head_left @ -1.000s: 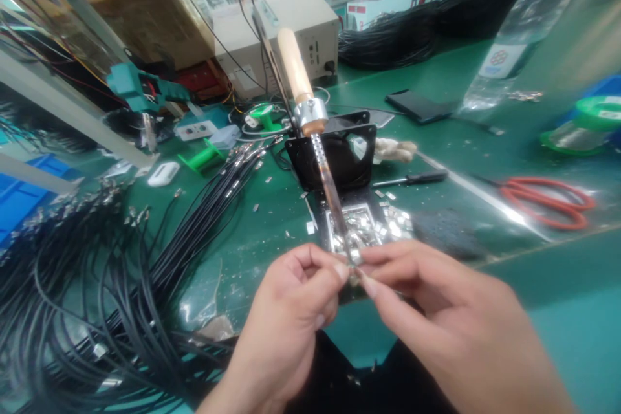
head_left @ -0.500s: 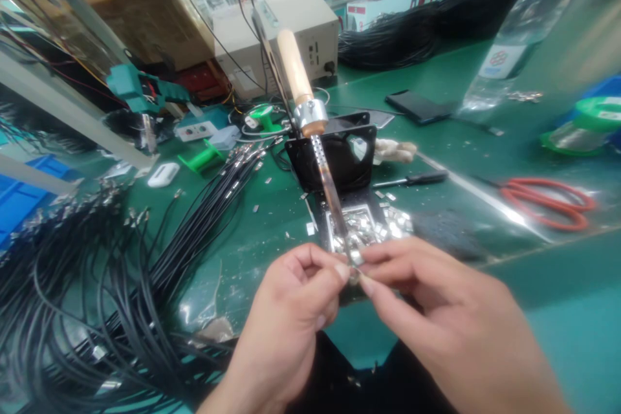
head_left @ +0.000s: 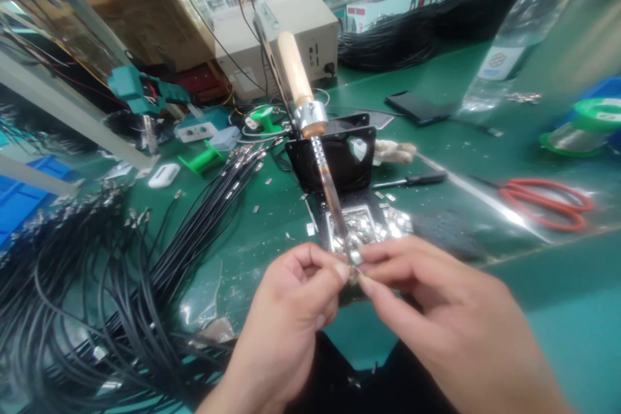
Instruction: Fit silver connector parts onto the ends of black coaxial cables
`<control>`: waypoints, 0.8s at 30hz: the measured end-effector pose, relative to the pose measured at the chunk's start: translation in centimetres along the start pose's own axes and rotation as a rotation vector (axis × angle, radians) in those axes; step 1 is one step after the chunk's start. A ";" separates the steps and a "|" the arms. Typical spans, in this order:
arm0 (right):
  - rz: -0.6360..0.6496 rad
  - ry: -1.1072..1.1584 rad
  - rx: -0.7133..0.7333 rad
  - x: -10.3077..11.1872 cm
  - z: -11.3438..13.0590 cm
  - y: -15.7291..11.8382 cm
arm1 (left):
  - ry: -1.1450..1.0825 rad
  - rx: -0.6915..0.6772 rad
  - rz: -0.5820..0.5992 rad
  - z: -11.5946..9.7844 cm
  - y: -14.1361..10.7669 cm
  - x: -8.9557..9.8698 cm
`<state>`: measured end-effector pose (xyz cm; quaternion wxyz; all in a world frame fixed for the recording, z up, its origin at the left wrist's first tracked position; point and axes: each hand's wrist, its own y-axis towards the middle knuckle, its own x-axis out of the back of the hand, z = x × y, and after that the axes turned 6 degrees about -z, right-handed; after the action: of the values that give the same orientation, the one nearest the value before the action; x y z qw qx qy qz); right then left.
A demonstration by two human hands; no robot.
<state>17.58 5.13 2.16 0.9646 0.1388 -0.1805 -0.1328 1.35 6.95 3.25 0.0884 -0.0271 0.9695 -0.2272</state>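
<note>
A wooden-handled soldering iron is fixed in a clamp and slants down, its tip between my two hands. My left hand is closed, thumb and forefinger pinched just left of the tip. Opposite it, my right hand is closed too, with its fingertips pinched just right of the tip. What they pinch is too small and blurred to name. Right behind the fingertips lies a pile of small shiny metal pieces in a shallow tray, with more strewn beside it.
Bundled black cables cover the left side. A black fan frame stands behind the tray. To the right lie a screwdriver, orange-handled scissors, a phone, a plastic bottle and a solder spool.
</note>
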 end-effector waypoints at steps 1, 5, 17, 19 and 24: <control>0.002 0.000 0.006 0.1 0.0 0.0 | 0.001 -0.001 0.000 0.0 0.0 0.0; 0.002 -0.004 0.013 0.2 0.0 -0.1 | -0.005 -0.001 -0.006 0.0 0.0 0.0; 0.005 -0.002 -0.010 0.2 0.0 -0.2 | -0.008 -0.004 0.003 0.2 -0.1 0.0; 0.009 -0.008 -0.005 0.3 -0.1 -0.2 | -0.002 -0.004 -0.002 0.2 0.0 0.1; 0.003 -0.009 -0.004 0.2 -0.1 -0.1 | 0.005 -0.012 -0.010 0.2 0.0 0.0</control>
<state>17.76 5.00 2.12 0.9642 0.1363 -0.1847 -0.1325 1.39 6.88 3.03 0.0845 -0.0318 0.9709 -0.2219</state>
